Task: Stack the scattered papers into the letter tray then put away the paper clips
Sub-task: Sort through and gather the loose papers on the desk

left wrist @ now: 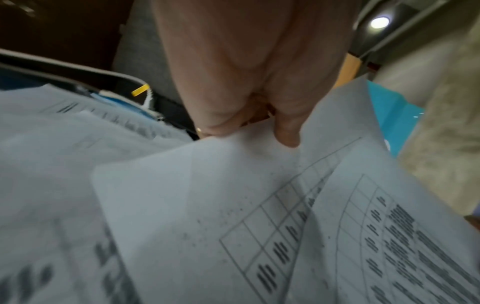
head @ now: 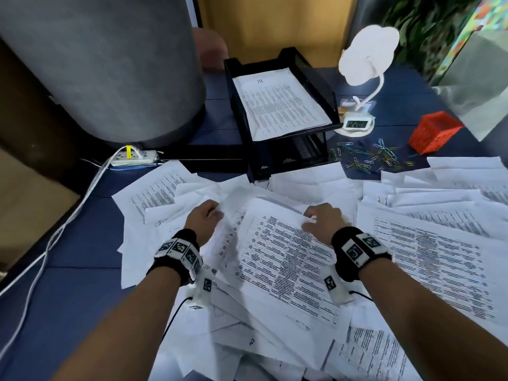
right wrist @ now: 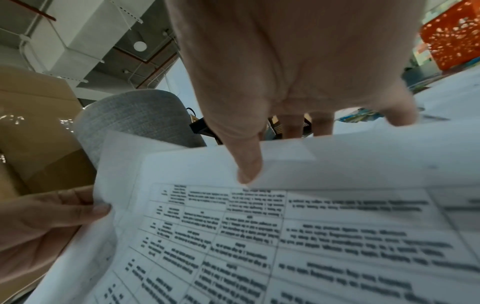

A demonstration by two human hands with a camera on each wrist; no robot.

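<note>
We have a small bundle of sheets lifted off the loose papers that cover the near half of the blue desk. Our left hand pinches the bundle's far left corner, thumb on top; our right hand clamps the far right edge, thumb pressed on the print and fingers curled behind. Paper like this is light and floppy — it sags between the two grips and single sheets can slide out, so we judge that holding opposite edges and squaring the bundle first would serve best.

The black letter tray stands beyond the pile, its top tier already holding printed pages; the lower tier looks empty, though part of it is hidden. The paper clips lie scattered to its right, beside an orange mesh box — what is in it we cannot tell.
</note>
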